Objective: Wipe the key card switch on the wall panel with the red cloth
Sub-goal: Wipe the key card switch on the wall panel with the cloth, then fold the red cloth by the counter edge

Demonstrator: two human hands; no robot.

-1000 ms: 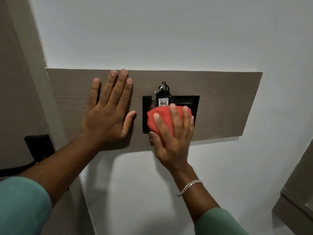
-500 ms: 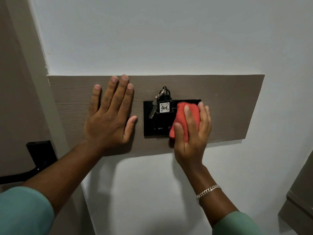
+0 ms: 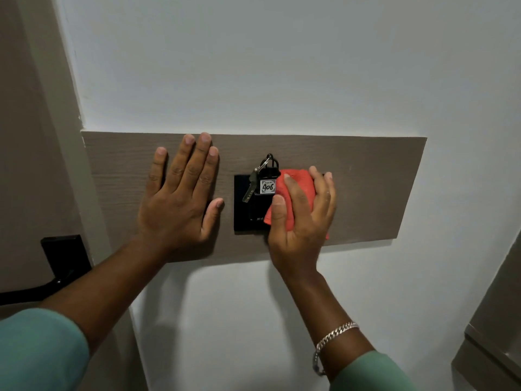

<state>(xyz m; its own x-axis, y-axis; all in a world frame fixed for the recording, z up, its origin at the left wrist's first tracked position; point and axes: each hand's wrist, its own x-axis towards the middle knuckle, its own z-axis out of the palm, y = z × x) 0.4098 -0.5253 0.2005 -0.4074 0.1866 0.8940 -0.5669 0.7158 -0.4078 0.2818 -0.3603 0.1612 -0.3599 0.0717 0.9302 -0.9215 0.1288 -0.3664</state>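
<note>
The black key card switch (image 3: 244,214) is set into a brown wood-grain wall panel (image 3: 366,187). A black key fob with a tag marked 406 (image 3: 267,187) and a metal key (image 3: 249,190) hangs in the switch's slot. My right hand (image 3: 301,221) presses the bunched red cloth (image 3: 300,184) flat against the right half of the switch, hiding that part. My left hand (image 3: 180,198) lies flat on the panel just left of the switch, fingers spread, holding nothing.
A black door handle and its plate (image 3: 63,259) sit on the brown door at the lower left. A white wall (image 3: 282,66) surrounds the panel. A brown cabinet edge (image 3: 496,334) juts in at the lower right.
My right hand slid the red cloth from the switch's left-centre to its right side, uncovering the key and fob. My left hand stayed flat on the panel.
</note>
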